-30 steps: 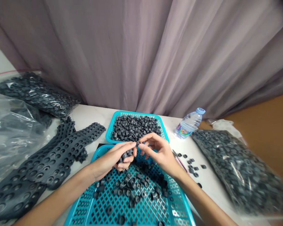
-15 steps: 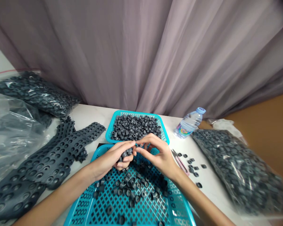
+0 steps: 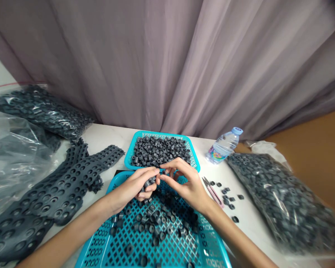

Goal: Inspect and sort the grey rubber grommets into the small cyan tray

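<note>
Several small dark grey ring-shaped rubber parts [image 3: 150, 182] sit in the curled fingers of my left hand [image 3: 135, 184]. My right hand [image 3: 187, 182] meets it at the fingertips, its thumb and forefinger around one more dark part [image 3: 164, 172]. Both hands are over the far end of the near turquoise basket [image 3: 96, 238], where loose rubber parts [image 3: 153, 219] lie scattered on the mesh floor. Just beyond my fingers stands a smaller turquoise basket [image 3: 128, 152] filled with similar parts.
Perforated dark rubber sheets [image 3: 58, 193] and filled plastic bags [image 3: 44, 111] lie on the left. To the right are pink-handled snips [image 3: 213, 191], loose parts [image 3: 231, 206], a water bottle [image 3: 223, 146] and a large bag of parts [image 3: 284, 201]. A grey curtain [image 3: 156, 67] hangs behind.
Almost nothing differs. My right fingertips have shifted slightly against the left hand; the parts in the left hand and both baskets look the same.
</note>
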Motion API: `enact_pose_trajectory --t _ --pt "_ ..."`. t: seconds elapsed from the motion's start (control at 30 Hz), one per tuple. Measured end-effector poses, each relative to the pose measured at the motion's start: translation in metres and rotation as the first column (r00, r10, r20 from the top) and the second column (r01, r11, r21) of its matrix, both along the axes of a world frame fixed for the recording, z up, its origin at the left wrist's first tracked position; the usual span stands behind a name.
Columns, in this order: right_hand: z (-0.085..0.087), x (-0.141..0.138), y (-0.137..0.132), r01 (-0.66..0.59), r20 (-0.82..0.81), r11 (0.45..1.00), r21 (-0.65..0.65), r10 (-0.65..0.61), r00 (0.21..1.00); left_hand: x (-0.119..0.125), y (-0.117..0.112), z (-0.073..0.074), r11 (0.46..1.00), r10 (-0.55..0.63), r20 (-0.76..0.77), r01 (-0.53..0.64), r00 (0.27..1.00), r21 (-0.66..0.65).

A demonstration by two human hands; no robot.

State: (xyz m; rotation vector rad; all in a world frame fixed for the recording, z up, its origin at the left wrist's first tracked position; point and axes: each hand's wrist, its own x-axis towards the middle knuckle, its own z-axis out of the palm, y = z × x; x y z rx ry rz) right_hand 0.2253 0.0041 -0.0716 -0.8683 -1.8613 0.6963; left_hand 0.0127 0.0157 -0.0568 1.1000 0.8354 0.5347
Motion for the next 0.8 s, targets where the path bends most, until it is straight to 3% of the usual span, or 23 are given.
enact_pose_trajectory --t 0.37,0.43,0.53,0.63,0.8 --pt "0.000 0.000 -0.002 -0.022 0.055 0.997 0.074 0.018 0.998 0.002 0.002 -0.013 0.985 -0.006 -0.066 0.017 0.998 0.171" --pt "0.000 0.000 -0.002 -0.049 0.074 0.995 0.085 0.043 0.996 0.003 0.000 -0.015 0.950 0.056 -0.128 -0.013 0.990 0.313" --pt "0.001 0.000 -0.003 -0.077 0.067 0.994 0.073 0.072 0.995 0.003 -0.003 -0.012 0.847 0.141 -0.219 -0.004 0.965 0.531" --pt "0.001 -0.001 -0.003 -0.087 0.032 0.995 0.054 0.085 0.996 0.001 -0.005 -0.006 0.805 0.136 -0.243 0.036 0.960 0.592" --pt "0.001 -0.003 -0.004 -0.120 -0.093 0.992 -0.032 0.117 0.989 -0.001 -0.006 0.000 0.786 0.112 -0.313 0.109 0.943 0.609"
